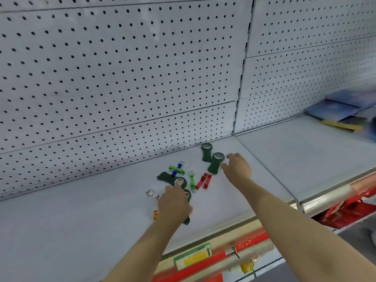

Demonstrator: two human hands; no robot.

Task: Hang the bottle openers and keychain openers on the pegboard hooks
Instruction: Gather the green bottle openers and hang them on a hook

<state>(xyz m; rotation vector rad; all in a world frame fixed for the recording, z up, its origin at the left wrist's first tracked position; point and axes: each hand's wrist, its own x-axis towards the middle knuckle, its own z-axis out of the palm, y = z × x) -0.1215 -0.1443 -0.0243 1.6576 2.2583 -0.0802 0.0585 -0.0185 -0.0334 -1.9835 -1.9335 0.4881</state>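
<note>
While both arms reach over the white shelf [101,210], left hand [175,204] down among the openers, fingers bent over a dark green bottle opener [187,197] lying beneath it, long axis from 12 to 6 o'clock, ring end up; actual grip impossible to tell. Right hand [238,167] spread wide, fingers relaxed, just beside a second dark green opener [215,162], ring end at 12 o'clock, handle toward 6, slightly tilted. Third green opener [206,152] at 11 o'clock of that one, near the pegboard [122,68], same upright lie. Fourth [169,178] lying across, handle toward 10 o'clock. Between them, red keychain openers [204,181] as a pair, running 1 to 7 o'clock; green keychain opener [191,181] nearly 12 to 6, ring up; another green one [176,169] crossed over a blue one [177,169]. Silver keyring [151,193] and orange opener [155,214] at 9 o'clock of the left hand.
</note>
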